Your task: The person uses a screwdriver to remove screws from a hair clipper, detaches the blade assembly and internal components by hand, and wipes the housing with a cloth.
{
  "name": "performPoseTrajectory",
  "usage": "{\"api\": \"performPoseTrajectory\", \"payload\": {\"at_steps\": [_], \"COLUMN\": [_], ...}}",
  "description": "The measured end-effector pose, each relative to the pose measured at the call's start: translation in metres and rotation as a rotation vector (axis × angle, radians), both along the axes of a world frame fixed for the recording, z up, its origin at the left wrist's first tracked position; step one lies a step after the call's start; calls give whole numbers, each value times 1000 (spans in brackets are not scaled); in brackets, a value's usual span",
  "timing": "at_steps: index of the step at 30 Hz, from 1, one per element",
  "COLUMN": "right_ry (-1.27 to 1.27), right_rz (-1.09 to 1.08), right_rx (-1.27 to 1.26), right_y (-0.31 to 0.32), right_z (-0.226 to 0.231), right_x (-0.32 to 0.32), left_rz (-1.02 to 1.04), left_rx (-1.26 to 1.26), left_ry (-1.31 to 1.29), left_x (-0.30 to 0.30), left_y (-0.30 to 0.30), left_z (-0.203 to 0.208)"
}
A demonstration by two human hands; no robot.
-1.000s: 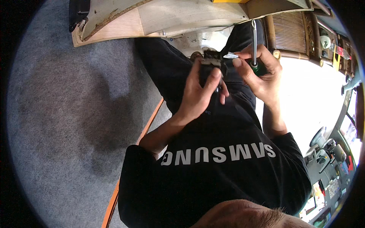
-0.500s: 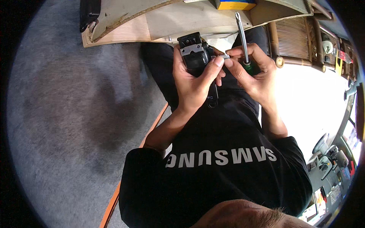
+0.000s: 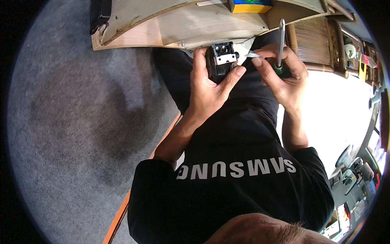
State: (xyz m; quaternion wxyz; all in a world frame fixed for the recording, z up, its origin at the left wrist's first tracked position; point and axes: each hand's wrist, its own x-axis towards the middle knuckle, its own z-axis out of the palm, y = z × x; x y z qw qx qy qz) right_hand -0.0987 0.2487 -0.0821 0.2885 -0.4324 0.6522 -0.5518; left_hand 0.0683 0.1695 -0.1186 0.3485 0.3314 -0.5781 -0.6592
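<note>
My left hand [image 3: 206, 92] is wrapped round a black hair clipper [image 3: 219, 71], which stands tilted up above my lap. A bright metal plate [image 3: 224, 59] with small holes crosses its exposed head, and no blade shows there. To its right, apart from it, my right hand [image 3: 289, 86] pinches a small, thin silvery metal piece [image 3: 253, 54] between thumb and forefinger. That same hand also keeps a screwdriver [image 3: 281, 42] in its other fingers, with the shaft pointing up and the green handle partly hidden in the palm.
Ahead of my knees is an open wooden compartment [image 3: 195, 24] with a rough curved edge. A yellow and blue box [image 3: 251, 6] lies in it. Wooden furniture with ribbed panels [image 3: 310, 42] stands at the right. Grey carpet [image 3: 81, 122] covers the left side.
My hands have moved apart: the right one has drawn to the right with the metal piece and screwdriver. The clipper has shifted slightly right and turned, so its head shows more.
</note>
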Motion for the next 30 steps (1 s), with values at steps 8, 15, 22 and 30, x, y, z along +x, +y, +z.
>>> {"api": "performPoseTrajectory", "payload": {"at_steps": [8, 15, 22, 30], "right_ry": [297, 310, 325, 297], "right_rz": [164, 156, 193, 159], "right_rx": [-239, -224, -221, -273], "right_y": [-8, -8, -8, -7], "right_z": [-5, -4, -6, -9], "right_x": [-6, -4, -7, -7], "left_rz": [-36, -59, -86, -93], "left_rx": [-369, -491, -609, -558], "left_ry": [-93, -192, -232, -163], "left_x": [-1, -1, 0, -2], "left_y": [-4, -4, -7, -6], "left_z": [-3, -2, 2, -4]}}
